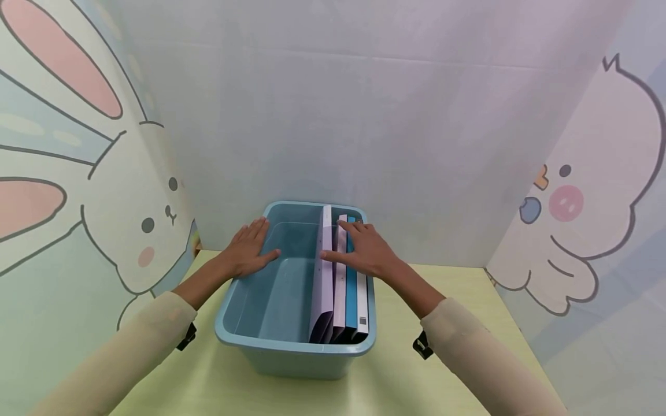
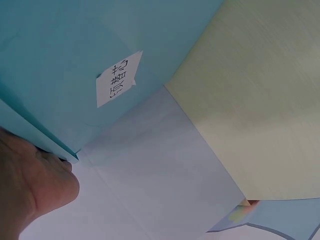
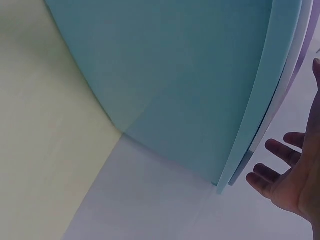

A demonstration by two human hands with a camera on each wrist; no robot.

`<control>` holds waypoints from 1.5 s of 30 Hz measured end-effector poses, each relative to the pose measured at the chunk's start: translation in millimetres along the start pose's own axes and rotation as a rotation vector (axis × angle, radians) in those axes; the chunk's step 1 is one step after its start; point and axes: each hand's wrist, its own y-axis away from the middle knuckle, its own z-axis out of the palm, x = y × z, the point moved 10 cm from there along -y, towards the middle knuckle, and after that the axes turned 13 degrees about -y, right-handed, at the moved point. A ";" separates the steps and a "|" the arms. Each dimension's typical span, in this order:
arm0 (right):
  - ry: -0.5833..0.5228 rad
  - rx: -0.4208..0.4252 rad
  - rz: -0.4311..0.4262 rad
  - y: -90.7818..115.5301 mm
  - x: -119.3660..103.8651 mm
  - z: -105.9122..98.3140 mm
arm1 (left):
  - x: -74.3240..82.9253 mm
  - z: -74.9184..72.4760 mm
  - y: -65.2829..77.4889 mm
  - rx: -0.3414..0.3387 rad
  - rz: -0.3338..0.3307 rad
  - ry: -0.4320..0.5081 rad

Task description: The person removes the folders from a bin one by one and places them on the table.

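A blue plastic bin [image 1: 283, 345] stands on the table, with several binders upright along its right side. From the left come a lilac binder [image 1: 323, 283], a pale pink binder [image 1: 340, 297], a blue binder [image 1: 351, 300] and a white binder [image 1: 362, 303]. My left hand [image 1: 248, 252] rests on the bin's left rim, fingers straight and thumb pointing inward. Over the binders' tops is my right hand [image 1: 368, 249], thumb and fingers spread, its thumb tip by the lilac binder. In the right wrist view the right hand's fingers [image 3: 282, 152] are extended, gripping nothing.
The pale yellow table [image 1: 432, 341] extends on both sides of the bin. A plain light wall [image 1: 359, 133] rises close behind it. Cartoon-printed panels flank the table, a rabbit [image 1: 135, 219] left and a white figure [image 1: 588, 190] right. A handwritten label [image 2: 119, 79] is stuck on the bin.
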 end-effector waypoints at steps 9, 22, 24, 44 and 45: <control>0.003 0.001 -0.043 -3.8 -10.4 13.4 | -0.5 -0.5 0.3 0.002 -0.001 -0.009; 0.061 0.002 -0.055 -10.1 -23.2 26.1 | -1.2 -1.7 4.7 -0.006 0.004 -0.005; 0.082 -0.012 -0.071 -10.8 -27.9 27.6 | -1.1 -2.7 5.6 -0.006 0.007 -0.009; 0.294 -0.183 -0.074 -30.4 -65.6 46.3 | -10.0 -8.1 11.2 -0.011 -0.001 -0.026; 0.300 -0.186 -0.066 -30.7 -65.3 46.9 | -9.6 -8.2 11.3 -0.012 -0.002 -0.025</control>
